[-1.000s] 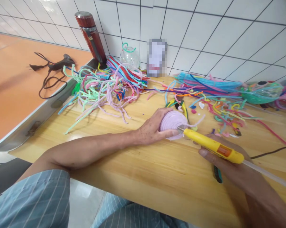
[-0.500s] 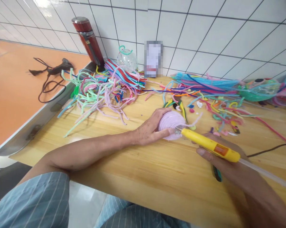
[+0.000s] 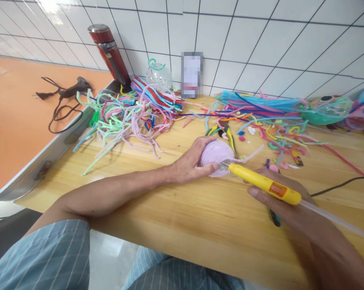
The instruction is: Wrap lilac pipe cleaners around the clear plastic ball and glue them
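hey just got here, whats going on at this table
A person's left hand holds a ball wound with fuzzy pale lilac strands just above the light wooden table or on it; I can't tell which. The right hand grips a yellow plastic glue gun with a translucent stick out its back. Its metal tip is at the ball, by the left thumb, and one loose lilac end sticks out rightward.

the loose strand (image 3: 254, 153) now reaches farther from the lilac coil (image 3: 217, 154), and the translucent stick (image 3: 334, 218) now shows its end.
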`<state>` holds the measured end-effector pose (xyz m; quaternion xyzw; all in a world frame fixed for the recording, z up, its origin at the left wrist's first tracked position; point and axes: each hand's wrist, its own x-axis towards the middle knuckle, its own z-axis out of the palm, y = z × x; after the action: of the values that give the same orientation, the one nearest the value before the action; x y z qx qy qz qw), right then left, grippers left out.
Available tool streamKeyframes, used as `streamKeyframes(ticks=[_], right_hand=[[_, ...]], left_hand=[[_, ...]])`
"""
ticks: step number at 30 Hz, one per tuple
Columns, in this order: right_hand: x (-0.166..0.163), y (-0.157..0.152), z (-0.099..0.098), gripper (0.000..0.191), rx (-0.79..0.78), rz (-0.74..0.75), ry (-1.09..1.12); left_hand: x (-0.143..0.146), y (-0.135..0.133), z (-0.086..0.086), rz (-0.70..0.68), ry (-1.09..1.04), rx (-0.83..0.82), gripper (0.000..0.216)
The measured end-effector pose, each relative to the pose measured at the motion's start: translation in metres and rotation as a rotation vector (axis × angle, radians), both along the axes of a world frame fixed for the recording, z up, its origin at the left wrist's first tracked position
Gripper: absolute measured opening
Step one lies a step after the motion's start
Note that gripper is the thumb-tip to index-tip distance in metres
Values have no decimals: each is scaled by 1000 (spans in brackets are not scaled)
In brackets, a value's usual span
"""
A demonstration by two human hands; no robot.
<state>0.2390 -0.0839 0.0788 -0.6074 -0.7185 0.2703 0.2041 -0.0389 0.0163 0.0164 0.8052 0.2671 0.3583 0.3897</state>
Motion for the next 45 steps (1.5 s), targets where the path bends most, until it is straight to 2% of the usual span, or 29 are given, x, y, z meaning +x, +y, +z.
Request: streamKeyframes(ticks=[30, 39, 45], right_hand=[[4, -3, -9, 30, 23, 26, 4], [2, -2, -6, 31, -8, 19, 1], [2, -3, -6, 35, 24, 10, -8]], left_hand=[[-2, 0, 3, -11, 11, -6, 73], [-1, 0, 2, -7, 10, -1, 75], [-1, 0, 2, -6, 6, -5, 74]])
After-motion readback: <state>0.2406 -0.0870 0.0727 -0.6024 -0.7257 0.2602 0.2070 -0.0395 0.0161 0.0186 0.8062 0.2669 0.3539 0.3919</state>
